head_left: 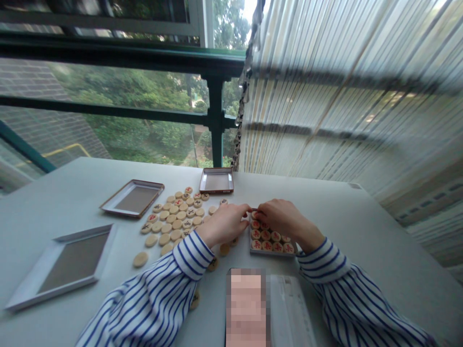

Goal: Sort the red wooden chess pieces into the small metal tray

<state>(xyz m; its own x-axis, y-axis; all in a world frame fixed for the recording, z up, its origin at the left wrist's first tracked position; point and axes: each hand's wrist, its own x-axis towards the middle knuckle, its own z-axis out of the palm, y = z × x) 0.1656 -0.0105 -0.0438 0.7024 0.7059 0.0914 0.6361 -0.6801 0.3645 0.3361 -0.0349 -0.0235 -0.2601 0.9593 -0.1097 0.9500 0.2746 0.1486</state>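
Two bare hands in blue-striped cuffs meet at the far left corner of a shallow box (273, 253), which lies flat on a white table (361, 231) and carries rows of round pieces with red characters (266, 235). The left hand (228, 222) comes in from the left; its thumb and forefinger are bent close together just beside that corner, and whether they pinch anything cannot be told. The right hand (284, 220) arches over the far part of the box, its fingers curled downward and bunched, with one piece partly visible directly beneath the fingertips; whether it is gripped cannot be told. The nearest row shows four pieces side by side, well clear of the fingers, while the far rows are partly hidden by the right hand. Loose round pieces (177, 224), some plain side up, spread left of the box and partly behind the left hand. Beyond them stand a small tray (217, 182) and a brown-edged tray (133, 198); a larger white tray (74, 265) lies nearer, at left.
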